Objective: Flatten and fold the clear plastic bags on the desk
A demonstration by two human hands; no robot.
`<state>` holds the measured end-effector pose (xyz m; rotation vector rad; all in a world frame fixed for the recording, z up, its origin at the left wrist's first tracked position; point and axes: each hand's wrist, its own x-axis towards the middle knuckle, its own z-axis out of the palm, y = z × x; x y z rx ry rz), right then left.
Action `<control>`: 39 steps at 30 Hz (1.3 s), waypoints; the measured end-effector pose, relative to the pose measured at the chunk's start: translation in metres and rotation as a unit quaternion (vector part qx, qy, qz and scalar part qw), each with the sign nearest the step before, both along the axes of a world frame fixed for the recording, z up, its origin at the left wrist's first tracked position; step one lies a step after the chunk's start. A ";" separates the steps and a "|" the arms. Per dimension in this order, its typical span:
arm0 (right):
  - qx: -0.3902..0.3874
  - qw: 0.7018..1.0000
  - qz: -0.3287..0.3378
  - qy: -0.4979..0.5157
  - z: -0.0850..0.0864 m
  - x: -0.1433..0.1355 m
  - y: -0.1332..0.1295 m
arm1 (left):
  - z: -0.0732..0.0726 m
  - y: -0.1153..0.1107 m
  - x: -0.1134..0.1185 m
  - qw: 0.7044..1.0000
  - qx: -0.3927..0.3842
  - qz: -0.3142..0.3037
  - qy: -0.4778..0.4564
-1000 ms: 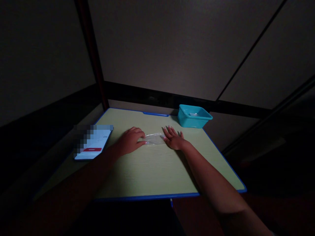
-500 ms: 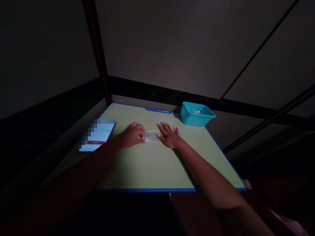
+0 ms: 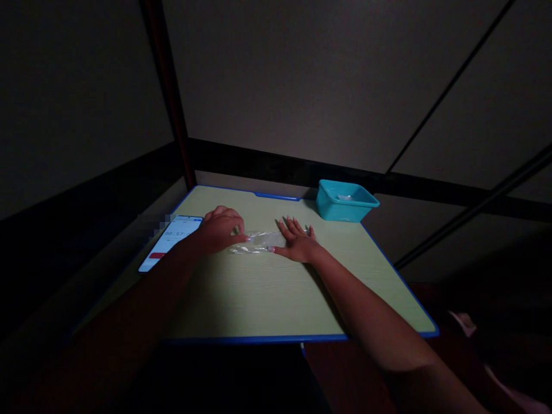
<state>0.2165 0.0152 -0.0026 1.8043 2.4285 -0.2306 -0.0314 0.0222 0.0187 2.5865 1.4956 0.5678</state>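
A clear, crinkled plastic bag (image 3: 256, 241) lies stretched sideways on the table between my hands. My left hand (image 3: 222, 229) is at its left end, fingers curled and the thumb against the plastic; the fingertips are partly hidden behind the hand. Over the bag's right part, my right hand (image 3: 297, 241) lies flat with fingers spread, pressing the plastic to the tabletop. A phone (image 3: 166, 241) with a lit screen lies left of my left hand, partly covered by my forearm.
The pale table (image 3: 259, 299) has a blue edge. A turquoise plastic basket (image 3: 345, 210) stands at its back right corner with something whitish inside. Dark panelled walls (image 3: 276, 86) rise behind and to the left.
My left hand has moved left, towards the phone. More of the plastic bag now shows, spread further to the left. My right hand stays in place, its thumb spread wider.
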 end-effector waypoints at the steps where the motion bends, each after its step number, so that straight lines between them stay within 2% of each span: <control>1: 0.002 1.000 0.000 -0.003 -0.001 0.000 0.000 | 0.001 -0.005 0.007 0.998 0.047 0.002 -0.030; 3: 0.008 1.000 0.005 -0.007 -0.002 0.001 0.000 | 0.001 -0.018 0.025 0.993 0.093 -0.041 -0.059; 4: 0.011 1.000 0.006 -0.008 -0.003 0.001 0.000 | -0.001 -0.026 0.035 0.992 0.088 -0.069 -0.053; 7: 0.015 1.000 0.003 -0.012 -0.004 0.000 0.001 | -0.010 -0.048 0.063 0.988 0.015 -0.154 0.014; 10: 0.017 1.000 -0.008 -0.023 -0.004 -0.001 0.001 | -0.018 -0.057 0.077 0.981 -0.036 -0.182 0.056; 16: 0.015 0.999 -0.015 -0.027 -0.002 -0.003 0.000 | -0.025 -0.054 0.078 0.978 -0.084 -0.173 0.075; 21: 0.016 0.999 -0.014 -0.031 -0.005 -0.003 0.001 | -0.030 -0.052 0.079 0.977 -0.094 -0.174 0.082; 27: 0.022 0.999 -0.020 -0.025 -0.006 -0.002 0.001 | -0.028 -0.056 0.073 0.978 -0.117 -0.150 0.089; 34: 0.015 0.999 -0.022 -0.020 -0.002 -0.003 -0.001 | -0.021 -0.061 0.059 0.975 -0.196 -0.076 0.077; 39: 0.017 1.000 -0.021 -0.011 -0.004 -0.002 -0.001 | -0.021 -0.060 0.051 0.978 -0.193 0.001 0.080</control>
